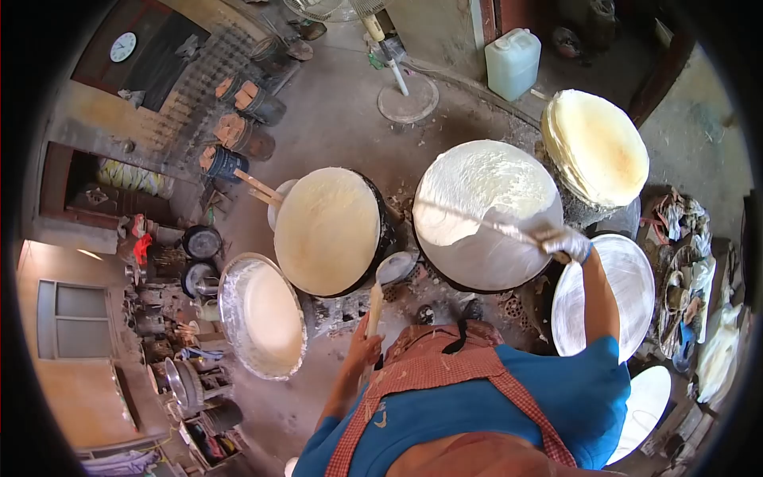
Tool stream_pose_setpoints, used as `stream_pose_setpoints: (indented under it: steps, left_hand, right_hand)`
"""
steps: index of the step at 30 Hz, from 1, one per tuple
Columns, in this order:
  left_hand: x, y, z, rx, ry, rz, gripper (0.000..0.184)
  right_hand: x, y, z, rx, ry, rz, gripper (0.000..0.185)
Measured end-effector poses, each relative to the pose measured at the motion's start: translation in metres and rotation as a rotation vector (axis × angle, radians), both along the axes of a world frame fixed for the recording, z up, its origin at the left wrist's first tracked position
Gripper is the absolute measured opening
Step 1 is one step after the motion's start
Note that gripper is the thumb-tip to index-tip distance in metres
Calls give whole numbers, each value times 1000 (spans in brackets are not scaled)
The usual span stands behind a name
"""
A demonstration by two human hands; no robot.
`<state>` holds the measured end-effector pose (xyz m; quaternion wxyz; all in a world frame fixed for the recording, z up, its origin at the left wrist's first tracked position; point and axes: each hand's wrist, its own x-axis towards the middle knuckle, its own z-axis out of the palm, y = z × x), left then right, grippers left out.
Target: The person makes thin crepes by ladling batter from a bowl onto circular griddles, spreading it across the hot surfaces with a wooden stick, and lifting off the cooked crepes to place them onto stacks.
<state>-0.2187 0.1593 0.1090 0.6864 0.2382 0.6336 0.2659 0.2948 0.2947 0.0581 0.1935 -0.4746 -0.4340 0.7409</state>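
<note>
My left hand (366, 347) is closed round the handle of a ladle (395, 269), whose bowl hangs near the gap between two round griddles. My right hand (563, 242), in a pale glove, grips a long thin stick (477, 219) that reaches over the right griddle (509, 258). White batter (493, 171) covers that griddle's far and left part, while its near part shows grey. A pale round flatbread (327, 230) covers the left griddle. Left of it stands a wide metal basin (228, 314) of creamy batter (274, 318).
A stack of round flatbreads (596, 147) stands at the far right. Beside my right arm is a white-smeared round disc (604, 294). Behind are a fan stand (401, 83) and a plastic jug (513, 63). Several buckets (246, 141) line the left.
</note>
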Motion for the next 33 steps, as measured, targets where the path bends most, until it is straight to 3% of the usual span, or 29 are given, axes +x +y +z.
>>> stream_pose_setpoints:
  steps: [1, 2, 3, 4, 5, 7, 8, 9, 10, 11, 12, 13, 15, 17, 19, 21, 23, 24, 25, 26, 27, 29, 30, 31, 32, 33]
  left_hand:
    - [-1, -4, 7, -29, -11, -5, 71]
    - [-4, -9, 7, -32, -8, -21, 71]
    - [-7, -15, 7, -41, -56, 11, 72]
    - [-8, -17, 6, -54, -103, 45, 72]
    - [-9, -19, 2, -70, -93, 35, 72]
    - [-16, -27, -4, -102, -121, 140, 71]
    - [-18, -27, -5, -143, -113, 120, 72]
    - [-21, -26, -6, -160, -110, 151, 72]
    - [-23, -29, -8, -157, -134, 146, 71]
    - [-25, -34, -10, -146, -161, 143, 71]
    - [-26, -39, -10, -157, -164, 181, 71]
    - [-26, -41, -7, -163, -174, 197, 70]
    - [-27, -45, 1, -166, -185, 199, 70]
    - [-27, -51, 7, -213, -293, 286, 68]
    - [-33, -55, 5, -211, -315, 267, 68]
    - [-42, -59, 7, -208, -318, 250, 67]
    - [-56, -66, 11, -113, -391, 214, 50]
    - [-68, -69, 8, -121, -396, 205, 50]
    - [-83, -68, -3, -112, -411, 171, 47]
    - [-99, -68, -16, -107, -429, 147, 44]
    - [-113, -73, -25, -112, -447, 131, 42]
    - [-132, -62, -29, -223, -433, 94, 65]
    - [-143, -59, -36, -235, -451, 81, 65]
    - [-154, -55, -40, -230, -425, 52, 61]
    - [-163, -53, -44, -234, -401, 19, 57]
    - [-171, -54, -42, -267, -443, -38, 45]
  right_hand:
    - [-2, 15, -59, 493, 111, -272, 56]
    - [-29, 34, -42, 532, 156, -614, 54]
    - [-20, 50, -12, 118, 6, -463, 44]
    - [-35, 62, 11, 204, -108, -418, 30]
    - [-34, 82, -8, 23, -327, -244, 28]
    - [-33, 81, -35, -22, -270, 19, 38]
    - [-28, 65, -44, 219, -195, 64, 48]
    - [-11, 46, -49, 210, -126, 123, 52]
    - [-11, 17, 10, -27, -40, 47, 59]
    - [10, 5, 22, -85, -59, 177, 61]
    - [50, -12, -52, 282, -84, 146, 58]
    - [55, -19, -15, 85, -178, 102, 55]
    - [39, 0, 31, 2, -298, 76, 47]
    - [6, 30, -3, 509, -175, -160, 43]
    - [-27, 65, -6, 154, -357, -178, 30]
    - [-52, 74, -1, -2, -307, 90, 28]
    - [-40, 41, 0, -70, -221, 125, 37]
    - [-25, 13, 2, -113, -260, 77, 53]
    - [-15, -23, 25, 21, -275, 84, 48]
    - [10, -57, 9, 95, -208, 154, 43]
    - [4, -101, 50, -112, -439, 29, 38]
    - [19, -194, 57, -127, -428, -132, 45]
    - [0, -241, 78, -119, -461, -273, 47]
    - [33, -321, -19, -3, -286, -733, 51]
    - [-38, -327, 12, 41, -182, -877, 45]
    - [-116, -310, 59, -163, -209, -987, 47]
